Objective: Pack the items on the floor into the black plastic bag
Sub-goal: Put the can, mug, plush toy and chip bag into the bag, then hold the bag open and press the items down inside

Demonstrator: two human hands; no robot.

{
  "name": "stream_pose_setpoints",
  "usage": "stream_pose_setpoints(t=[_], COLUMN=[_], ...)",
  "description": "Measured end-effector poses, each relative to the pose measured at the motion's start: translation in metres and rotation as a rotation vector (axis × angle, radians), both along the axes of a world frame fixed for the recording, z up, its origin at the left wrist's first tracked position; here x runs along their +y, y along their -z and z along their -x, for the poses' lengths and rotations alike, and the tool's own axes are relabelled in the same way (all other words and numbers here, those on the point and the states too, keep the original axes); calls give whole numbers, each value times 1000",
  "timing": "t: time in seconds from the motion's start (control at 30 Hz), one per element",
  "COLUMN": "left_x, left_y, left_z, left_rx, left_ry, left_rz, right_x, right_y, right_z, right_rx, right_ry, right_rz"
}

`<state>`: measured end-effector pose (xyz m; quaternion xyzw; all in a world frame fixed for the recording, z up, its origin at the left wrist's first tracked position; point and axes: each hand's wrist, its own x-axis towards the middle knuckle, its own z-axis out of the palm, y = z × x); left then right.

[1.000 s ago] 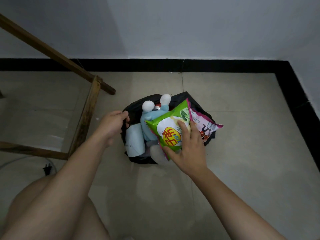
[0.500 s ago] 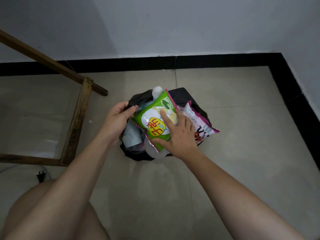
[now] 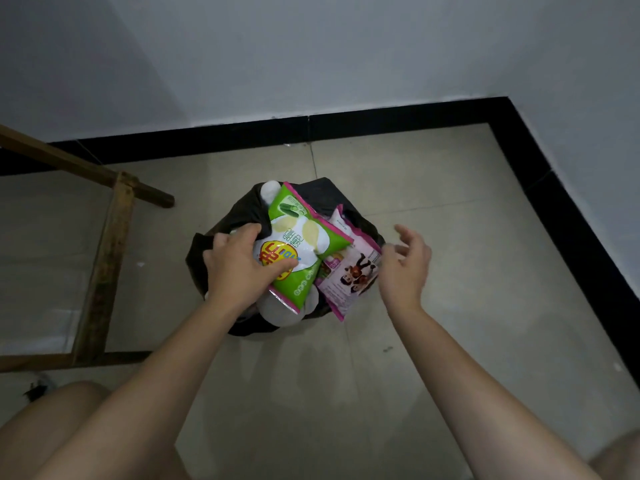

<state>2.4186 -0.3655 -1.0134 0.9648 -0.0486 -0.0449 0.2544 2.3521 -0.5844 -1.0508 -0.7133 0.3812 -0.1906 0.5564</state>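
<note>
The left hand grips the green crisp packet, thumb across its front and fingers curled over its left edge. Under its near end a white rounded item pokes out. The packet lies on top of the stuffed black plastic bag, its long axis running away from the hand. The right hand, loose-fingered and empty, hovers just right of the pink snack packet, which overhangs the rim; it is the nearer hand to push that one in. A wooden frame stands well left.
</note>
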Motion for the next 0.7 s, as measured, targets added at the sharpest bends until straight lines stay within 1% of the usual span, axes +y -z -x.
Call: stream_pose_setpoints(t=[0.03, 0.07, 0.1, 0.13, 0.17, 0.2, 0.23, 0.3, 0.33, 0.4, 0.43, 0.47, 0.57, 0.6, 0.63, 0.7], left_x=[-3, -5, -8, -10, -13, -16, -18, -19, -19, -18, -18, -19, -27, -30, -34, -43], left_y=[3, 7, 9, 12, 13, 16, 18, 22, 24, 25, 24, 23, 25, 26, 28, 32], left_z=[0, 0, 0, 0, 2, 4, 6, 8, 9, 10, 10, 10, 10, 10, 10, 7], left_rx=[-17, -29, -37, -40, -43, -37, -27, -56, -114, -271, -319, -325, -245, -222, -193, -123], left_ry=[-14, -27, -37, -47, -57, -79, -111, -183, -202, -180, -147, -112, 22, 76, 115, 128], left_rz=[-22, -43, -67, -88, -102, -100, -74, 9, 18, -58, -103, -131, -133, -150, -171, -202], right_x=[-8, -14, -16, -15, -12, -8, -6, -2, 0, 6, 10, 13, 6, 0, -8, -14], right_y=[8, 15, 24, 31, 34, 32, 30, 22, 18, 12, 15, 18, 40, 50, 67, 65], right_z=[5, 7, 8, 9, 8, 5, 0, -16, -23, -40, -48, -53, -62, -61, -61, -49], right_rx=[94, 211, 312, 370, 360, 301, 221, 93, 42, -14, -5, 24, 232, 305, 342, 349], right_ry=[89, 109, 75, 9, -46, -68, -52, -26, -40, -135, -191, -238, -342, -388, -411, -350], right_rz=[-47, -141, -261, -398, -542, -638, -669, -643, -638, -642, -609, -548, -229, -166, -163, -210])
